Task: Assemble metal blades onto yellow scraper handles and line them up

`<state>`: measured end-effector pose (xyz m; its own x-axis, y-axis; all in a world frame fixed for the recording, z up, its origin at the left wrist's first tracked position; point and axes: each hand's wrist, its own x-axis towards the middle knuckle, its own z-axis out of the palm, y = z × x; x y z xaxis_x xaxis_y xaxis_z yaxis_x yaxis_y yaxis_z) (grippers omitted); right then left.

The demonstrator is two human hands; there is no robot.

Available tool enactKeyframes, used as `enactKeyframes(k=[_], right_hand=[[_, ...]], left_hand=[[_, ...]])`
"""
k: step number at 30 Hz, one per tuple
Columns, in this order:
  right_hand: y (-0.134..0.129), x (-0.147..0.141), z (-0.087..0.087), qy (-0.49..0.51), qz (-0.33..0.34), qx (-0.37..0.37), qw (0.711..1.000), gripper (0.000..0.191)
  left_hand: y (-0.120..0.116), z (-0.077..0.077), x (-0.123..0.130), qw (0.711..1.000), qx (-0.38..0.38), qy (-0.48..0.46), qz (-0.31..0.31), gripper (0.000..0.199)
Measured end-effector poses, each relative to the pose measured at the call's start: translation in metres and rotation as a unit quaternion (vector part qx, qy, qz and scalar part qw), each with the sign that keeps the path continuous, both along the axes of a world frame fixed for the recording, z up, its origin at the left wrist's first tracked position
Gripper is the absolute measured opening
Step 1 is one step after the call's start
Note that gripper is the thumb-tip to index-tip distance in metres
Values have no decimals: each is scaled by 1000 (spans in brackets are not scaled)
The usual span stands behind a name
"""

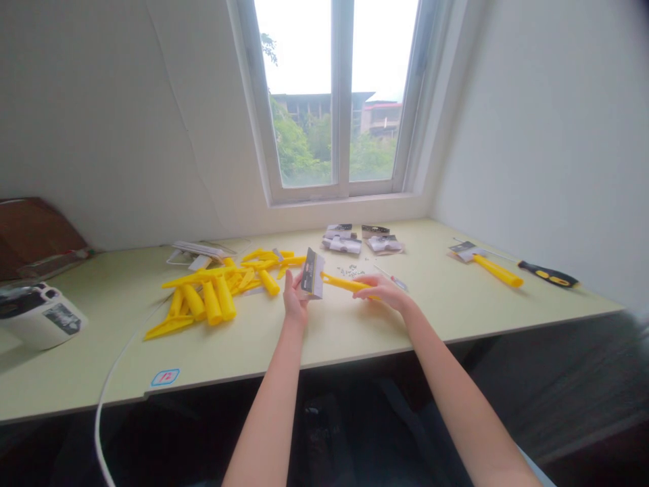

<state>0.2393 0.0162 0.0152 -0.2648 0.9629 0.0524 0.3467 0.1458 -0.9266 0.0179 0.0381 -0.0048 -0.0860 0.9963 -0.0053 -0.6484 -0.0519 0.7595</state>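
My left hand [295, 297] holds a flat grey and black piece with a printed label [312, 274], tilted upright above the table. A yellow handle [342, 283] is in my right hand [380, 289], its narrow end pointing left at the labelled piece. Whether the two parts touch is hard to tell. Small metal bits [351, 271] lie scattered just behind the handle, and a small screwdriver [398, 281] rests beyond my right hand. Left of my hands is a pile of yellow handles [218, 297].
Labelled pieces [342, 240] lie in stacks near the window. At the right are a yellow-handled scraper [494, 270] and a black and yellow screwdriver [547, 274]. A white container [45, 318] stands far left; a white cable [104, 392] crosses the table [228, 365] edge.
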Motion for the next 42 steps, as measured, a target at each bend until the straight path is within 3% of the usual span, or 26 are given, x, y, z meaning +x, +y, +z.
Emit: enactKeyframes(k=[4,11,17,21,25,27,30,33,42], right_hand=[[5,5,-4,-17,2,6,1000,40],[12,17,-13,-81,-47,50,994,32],[10,15,-14,-103,-98,136,981,19],[11,13,-9,-133,-158,205,957,17],[8,-1,-3,-282,-218,226,907,24],[5,-14,-1,-323,-215,219,895,31],[3,-35,1,-294,-164,182,924,44],[3,-49,4,-247,-149,168,942,51],[4,-47,7,-245,-99,175,948,53]], left_hand=[[-3,-1,3,998,21,66,15,49],[2,-7,1,995,1,91,-30,33],[2,-8,4,992,-13,122,-3,56],[-1,-8,5,986,29,160,-27,60],[-3,-6,6,984,43,166,-44,63],[-4,-5,7,983,45,171,-53,55],[-4,-5,6,980,57,173,-76,40],[-4,-6,4,980,72,162,-85,40],[1,-9,4,989,53,133,-37,34]])
